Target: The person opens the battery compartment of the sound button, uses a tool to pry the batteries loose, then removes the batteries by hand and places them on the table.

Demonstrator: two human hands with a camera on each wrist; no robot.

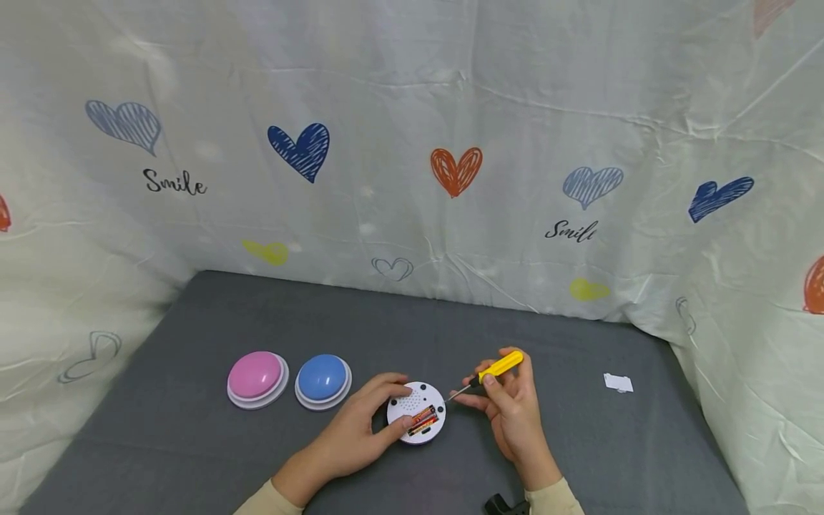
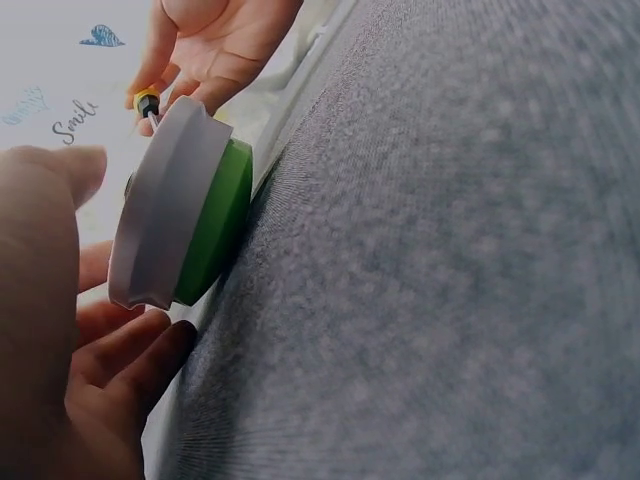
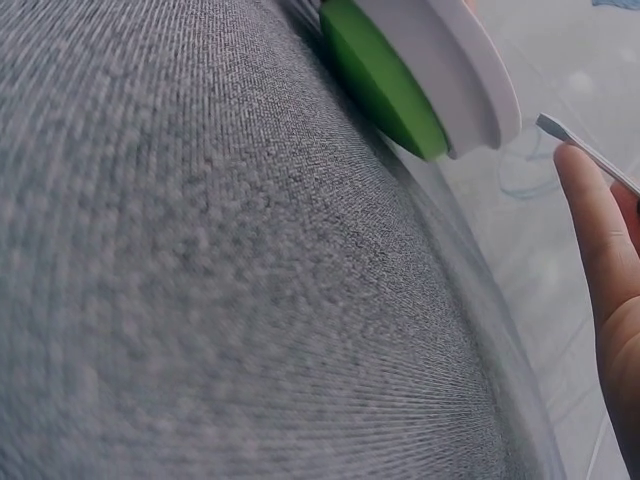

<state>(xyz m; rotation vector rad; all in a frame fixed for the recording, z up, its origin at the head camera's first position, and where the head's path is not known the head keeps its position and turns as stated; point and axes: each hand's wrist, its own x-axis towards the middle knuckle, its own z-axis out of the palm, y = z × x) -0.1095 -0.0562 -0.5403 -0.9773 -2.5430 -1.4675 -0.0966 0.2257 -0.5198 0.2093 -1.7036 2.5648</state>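
Observation:
A round buzzer button (image 1: 418,390) lies face down, its white underside up, with speaker holes, small dark feet and an uncovered bay holding batteries (image 1: 423,420). Its green dome (image 2: 217,225) faces the table in both wrist views. My left hand (image 1: 363,423) holds it from the left, thumb by the batteries and fingers at the far rim. In my right hand (image 1: 513,411) is a screwdriver (image 1: 502,363) with a yellow handle, gripped by thumb and fingers. Its flat tip (image 3: 550,124) points at the button's right edge, a small gap apart in the right wrist view.
Left of the hands, a pink buzzer button (image 1: 255,375) and a blue buzzer button (image 1: 322,378) stand dome up on the grey tablecloth (image 1: 399,315). A small white piece (image 1: 618,383) lies far right. Some black object (image 1: 505,505) shows beside the right sleeve. A printed curtain (image 1: 386,93) hangs behind.

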